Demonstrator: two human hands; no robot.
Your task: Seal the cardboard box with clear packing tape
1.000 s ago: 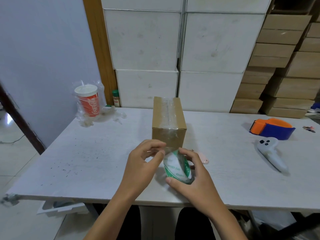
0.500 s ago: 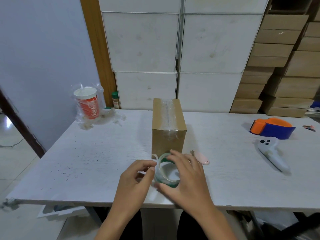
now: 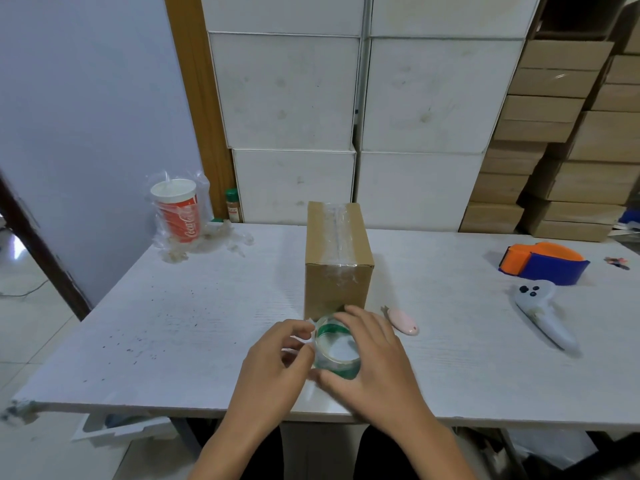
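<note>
A small brown cardboard box [image 3: 337, 268] stands in the middle of the white table [image 3: 194, 320], with clear tape along its top seam and down its near face. Just in front of it lies a roll of clear packing tape [image 3: 337, 348] with a green core, flat on the table. My right hand [image 3: 374, 362] wraps around the roll from the right and near side. My left hand [image 3: 277, 358] is at the roll's left edge, fingertips pinching at the tape there. Whether a loose tape end is between those fingers is not clear.
A small pink cutter [image 3: 403, 322] lies right of the box. Farther right are a white controller [image 3: 542, 315] and an orange and blue tape dispenser [image 3: 543, 259]. A bagged red cup [image 3: 178, 213] stands at the back left. Stacked white and brown boxes [image 3: 433, 98] fill the wall behind.
The roll went from upright against the box's near face down to flat on the table. Both hands dropped with it and drew slightly toward me.
</note>
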